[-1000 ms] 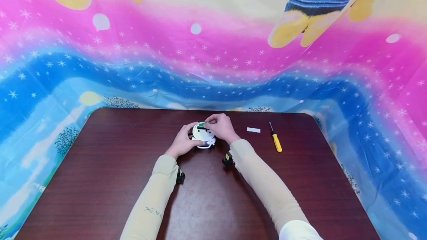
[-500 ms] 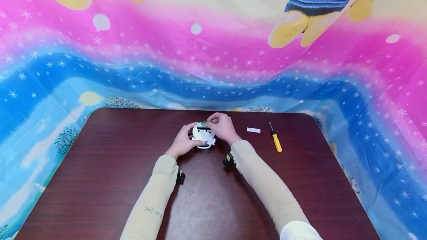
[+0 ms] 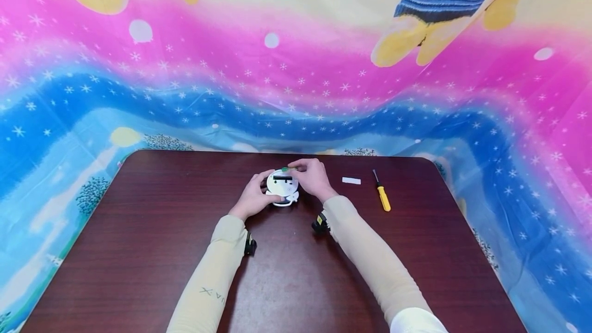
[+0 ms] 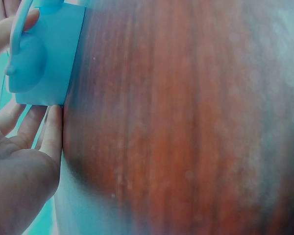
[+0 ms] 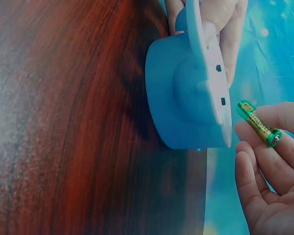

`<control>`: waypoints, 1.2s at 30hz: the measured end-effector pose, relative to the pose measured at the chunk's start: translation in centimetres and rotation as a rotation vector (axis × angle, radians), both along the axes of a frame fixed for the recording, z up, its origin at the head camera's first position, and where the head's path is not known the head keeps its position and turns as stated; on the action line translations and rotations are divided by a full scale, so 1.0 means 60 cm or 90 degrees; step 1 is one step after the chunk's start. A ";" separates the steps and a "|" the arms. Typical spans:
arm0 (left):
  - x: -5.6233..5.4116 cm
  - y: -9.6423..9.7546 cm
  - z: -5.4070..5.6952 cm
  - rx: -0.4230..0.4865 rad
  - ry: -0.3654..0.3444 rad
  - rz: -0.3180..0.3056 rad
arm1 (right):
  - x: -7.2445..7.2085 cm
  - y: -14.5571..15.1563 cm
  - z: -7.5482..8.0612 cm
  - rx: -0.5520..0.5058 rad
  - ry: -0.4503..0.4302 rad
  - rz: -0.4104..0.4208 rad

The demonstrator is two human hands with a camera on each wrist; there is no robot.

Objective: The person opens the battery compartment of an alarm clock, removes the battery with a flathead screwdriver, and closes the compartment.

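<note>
A white round device (image 3: 280,188) lies on the table with its flat back facing up, showing a long dark battery slot (image 3: 282,178). It looks blue in both wrist views. My left hand (image 3: 252,195) holds it from the left, thumb over the near edge and fingers round the side. Just above the slot, at the far right, my right hand (image 3: 315,178) pinches a small green and gold battery (image 5: 258,123) between thumb and fingertips. That battery is apart from the device, its "GP" end towards it in the right wrist view. The device's front is hidden.
To the right of my hands lies a small white rectangular strip (image 3: 351,181). Beyond it is a screwdriver (image 3: 384,197) with a yellow handle, its tip pointing away. A printed cloth (image 3: 277,102) hangs behind the dark wooden table (image 3: 162,251).
My right hand has drawn the battery from the slot, slightly right and away, so the slot now shows in full. My left hand and the device have stayed put.
</note>
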State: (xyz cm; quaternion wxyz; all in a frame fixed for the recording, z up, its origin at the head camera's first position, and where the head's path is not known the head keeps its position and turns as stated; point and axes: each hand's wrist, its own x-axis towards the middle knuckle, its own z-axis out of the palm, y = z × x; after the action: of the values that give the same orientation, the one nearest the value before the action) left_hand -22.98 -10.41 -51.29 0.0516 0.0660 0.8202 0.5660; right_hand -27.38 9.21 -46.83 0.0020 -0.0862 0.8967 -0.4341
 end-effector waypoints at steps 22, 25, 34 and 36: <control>-0.005 -0.001 -0.006 -0.016 0.000 0.010 | -0.003 0.043 -0.012 -0.049 0.006 -0.062; -0.006 0.000 -0.007 -0.013 -0.001 0.010 | -0.003 0.048 -0.014 -0.050 0.000 -0.065; -0.005 0.001 -0.008 -0.011 -0.002 0.007 | 0.002 0.065 -0.013 -0.055 0.005 -0.069; -0.005 0.000 -0.008 -0.010 0.000 0.008 | 0.003 0.069 -0.011 -0.058 0.001 -0.067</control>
State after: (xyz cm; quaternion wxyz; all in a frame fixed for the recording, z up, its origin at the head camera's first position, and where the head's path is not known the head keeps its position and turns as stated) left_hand -23.25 -10.41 -51.77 0.0485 0.0606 0.8251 0.5597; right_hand -27.23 13.33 -47.52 -0.0255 -0.0395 0.8792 -0.4742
